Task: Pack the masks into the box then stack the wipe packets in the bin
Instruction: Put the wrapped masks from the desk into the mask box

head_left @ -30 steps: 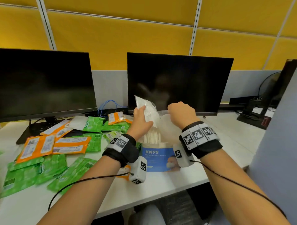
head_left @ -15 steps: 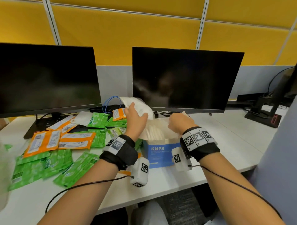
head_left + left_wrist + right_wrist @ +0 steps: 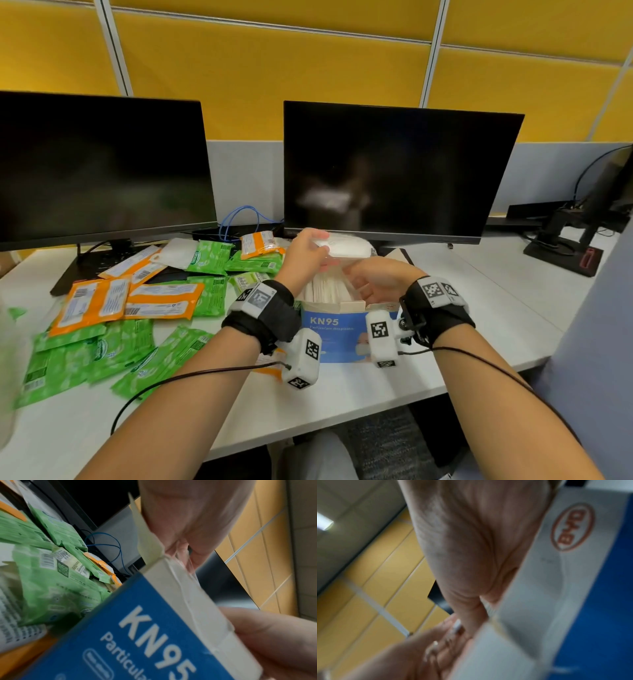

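Observation:
An open blue KN95 box [image 3: 337, 337] stands near the desk's front edge with white masks [image 3: 325, 291] upright inside. My left hand [image 3: 318, 241] pinches a white mask [image 3: 346, 247] and holds it flat just above the box's far side. My right hand [image 3: 356, 274] hovers over the right part of the opening, with relaxed fingers pointing left. The left wrist view is filled by the box [image 3: 137, 628] under my palm. The right wrist view shows its white side [image 3: 556, 574]. Green wipe packets [image 3: 102, 349] and orange wipe packets [image 3: 92, 305] lie scattered to the left.
Two dark monitors [image 3: 394, 171] stand behind the box, with the left monitor's stand [image 3: 85, 263] among the packets. Blue cables [image 3: 239, 219] lie between them. A blurred translucent object [image 3: 7, 359] is at the left edge. A grey partition [image 3: 599, 342] rises on the right.
My left hand has brought the mask from upright and high down to lying flat over the box's far side. My right hand has uncurled and dropped lower over the box.

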